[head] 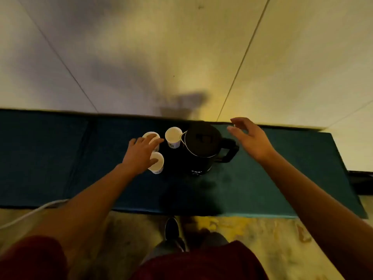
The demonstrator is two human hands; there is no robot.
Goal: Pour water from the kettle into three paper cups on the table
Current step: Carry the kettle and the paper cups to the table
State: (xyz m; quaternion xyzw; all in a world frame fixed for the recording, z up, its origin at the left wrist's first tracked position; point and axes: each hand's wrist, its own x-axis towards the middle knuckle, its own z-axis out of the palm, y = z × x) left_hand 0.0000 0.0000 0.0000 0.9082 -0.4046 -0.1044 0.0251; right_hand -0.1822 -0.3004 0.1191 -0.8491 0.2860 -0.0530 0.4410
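- a long bench [262, 188] with a dark teal top runs across the view, set against a pale panelled wall [121, 47].
- a black kettle [201, 150] stands upright on the bench near the far edge, lid closed, its handle [229, 151] pointing to the right and its spout toward the cups on its left.
- three white paper cups stand upright in a tight cluster just left of the kettle.
- the far right cup [173, 137] sits just beside the kettle's spout; whether they touch cannot be told.
- the far left cup [151, 139] is partly covered by the fingers of the left hand.
- the near cup [157, 163] stands closest to the person, its rim partly behind the left hand's thumb side.
- whether any cup holds water cannot be told in this dim, soft picture.
- the left hand [140, 154] reaches over the cups with fingers spread and fairly straight, lying across the far left cup and against the near one; it does not plainly grip either.
- the right hand [250, 138] hangs above the bench just right of the kettle's handle, fingers loosely curved and apart, holding nothing and not touching the handle.
- both forearms are bare; dark red sleeves [30, 259] show at the bottom edge.
- a white cable [30, 214] lies at the lower left, crossing the bench's near edge.
- below the bench, a dark shoe [171, 229] stands on a mottled yellowish floor [272, 239].
- the kettle's shadow [185, 106] falls on the wall behind it.
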